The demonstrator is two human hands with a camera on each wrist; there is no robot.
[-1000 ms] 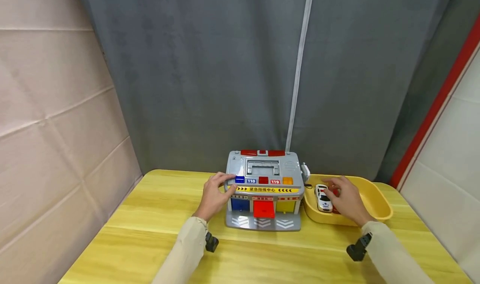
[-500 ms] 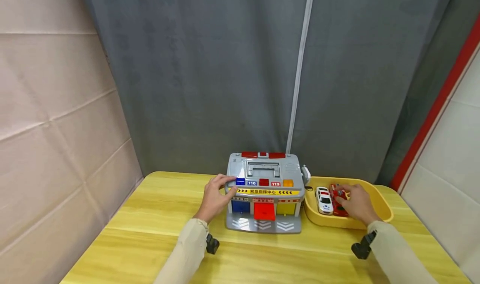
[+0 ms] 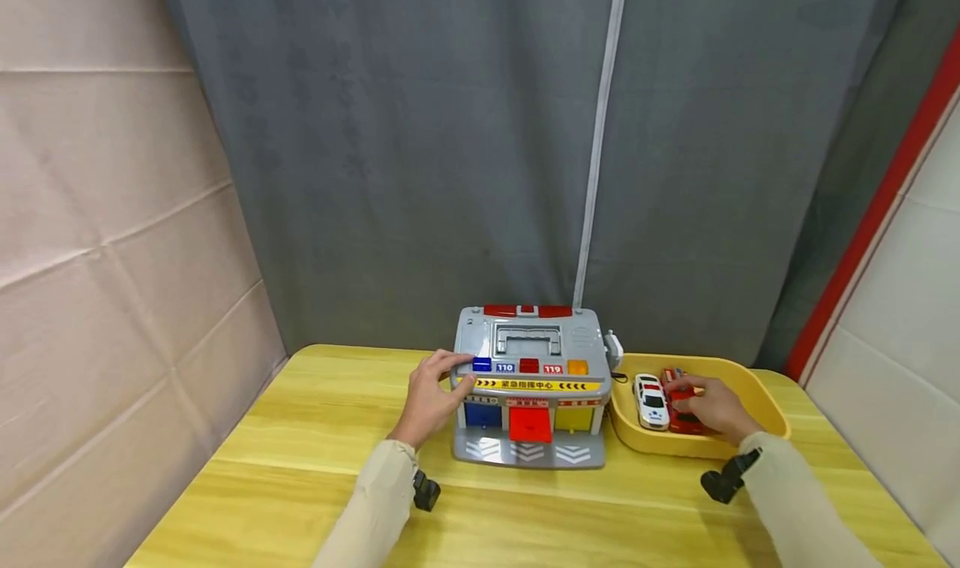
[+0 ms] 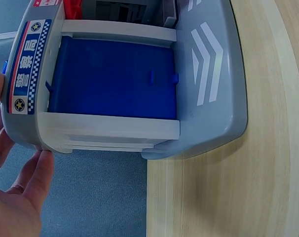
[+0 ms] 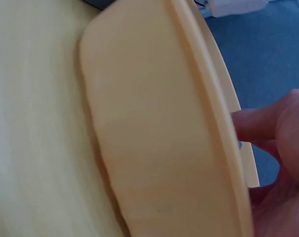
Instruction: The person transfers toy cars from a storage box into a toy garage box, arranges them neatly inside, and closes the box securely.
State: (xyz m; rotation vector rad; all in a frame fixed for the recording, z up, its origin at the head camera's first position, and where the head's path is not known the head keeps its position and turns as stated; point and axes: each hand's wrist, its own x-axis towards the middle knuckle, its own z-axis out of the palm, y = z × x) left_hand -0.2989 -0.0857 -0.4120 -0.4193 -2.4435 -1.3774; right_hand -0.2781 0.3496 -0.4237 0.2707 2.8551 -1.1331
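Note:
A grey toy emergency station (image 3: 592, 384) with blue, red and yellow garage doors stands on the table. My left hand (image 3: 429, 397) holds its front left roof corner, one fingertip at the blue button (image 3: 482, 364). In the left wrist view, fingers (image 4: 40, 180) press the corner beside the blue door (image 4: 112, 79). My right hand (image 3: 716, 405) reaches into the yellow basin (image 3: 767, 401), its thumb and fingers over a red toy car (image 3: 684, 424). A white toy car (image 3: 652, 403) lies left of it. The basin wall (image 5: 154, 118) hides the fingertips in the right wrist view; I cannot tell whether they grip.
The basin stands directly right of the station, where a white part (image 3: 613, 349) juts from the station's side. The red centre door (image 3: 530, 424) sticks out forward. A grey curtain (image 3: 420, 176) hangs behind the wooden table (image 3: 300, 434).
My right hand has moved right, from beside the white toy car to over the red one, and its fingers now reach further over it. The left hand stays on the station's corner.

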